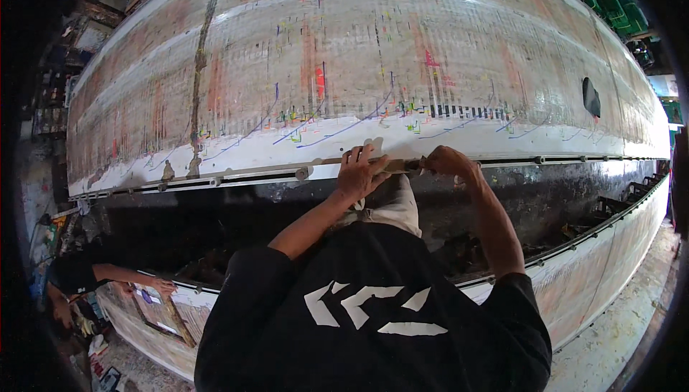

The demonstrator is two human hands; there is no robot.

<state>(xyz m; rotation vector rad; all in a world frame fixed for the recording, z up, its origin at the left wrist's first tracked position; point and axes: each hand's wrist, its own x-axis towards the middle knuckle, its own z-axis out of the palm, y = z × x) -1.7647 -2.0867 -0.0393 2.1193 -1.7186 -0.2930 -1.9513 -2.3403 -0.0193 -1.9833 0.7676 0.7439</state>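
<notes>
A long printing table [337, 54] with a stained, ink-marked top runs across in front of me. Along its near edge lies a metal rail [251, 176] with small round-headed stops [301, 174]. My left hand [359, 174] rests on this rail, fingers spread over the white border. Beside it, my right hand [448, 162] is closed at the rail, its fingers curled round something small and dark that I cannot make out. Between both hands a flat brownish piece [403, 166] lies along the rail; its ends are partly covered by my fingers.
Behind me stands a second long table [574, 302], a dark gap between the two. At the far left a co-worker's hand [165, 288] rests on that table beside a rectangular frame [158, 313]. A dark flat piece [591, 98] lies on the front table's right.
</notes>
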